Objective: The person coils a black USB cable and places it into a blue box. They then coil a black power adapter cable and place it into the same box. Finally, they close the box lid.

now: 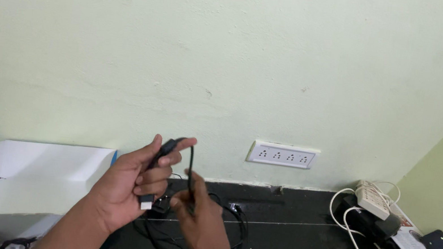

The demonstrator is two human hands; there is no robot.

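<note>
left hand (pixel 130 187) grips cable plug (pixel 147 200) | right hand (pixel 197 218) hides cord

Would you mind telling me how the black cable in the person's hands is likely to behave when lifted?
The black cable probably handles floppy: it bends sharply between the left hand and right hand. It seems light, pinched by fingertips. Its loops on the black counter may drag along and tangle.
</note>
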